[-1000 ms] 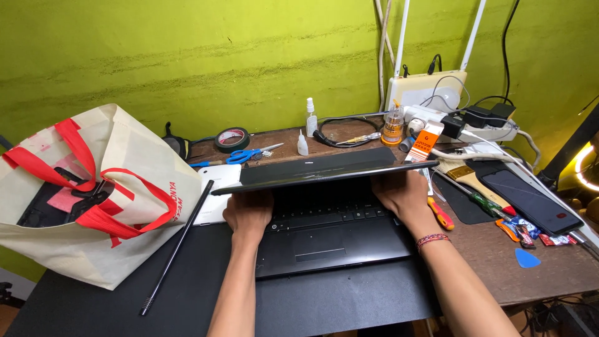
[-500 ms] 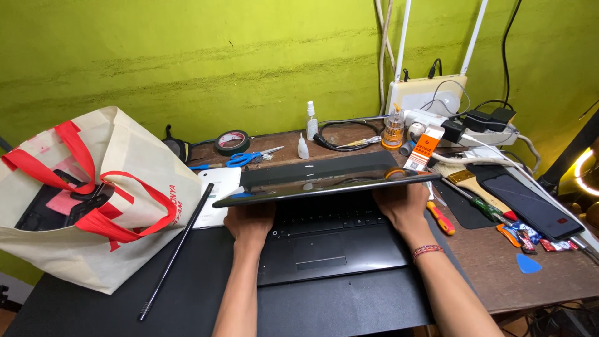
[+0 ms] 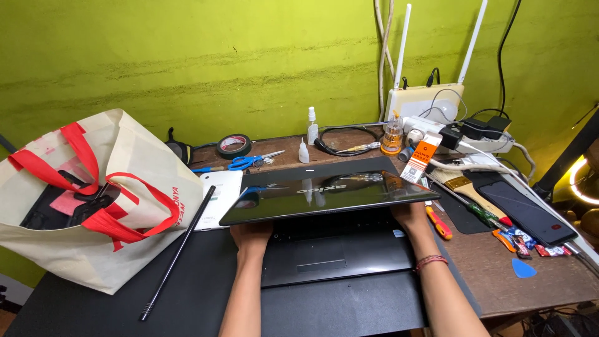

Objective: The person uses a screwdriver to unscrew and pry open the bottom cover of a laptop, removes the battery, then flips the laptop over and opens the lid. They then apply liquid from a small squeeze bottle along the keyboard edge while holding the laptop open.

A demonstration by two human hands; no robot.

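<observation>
Laptop lid (image 3: 327, 193) hides both hands' fingers

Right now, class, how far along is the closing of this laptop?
Done: lid is lowered most of the way. In hand: left hand and right hand grip its front corners, over the keyboard. Left: a gap remains above the base.

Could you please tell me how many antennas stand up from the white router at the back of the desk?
2: a left antenna and a right antenna, both rising from the router against the wall.
</observation>
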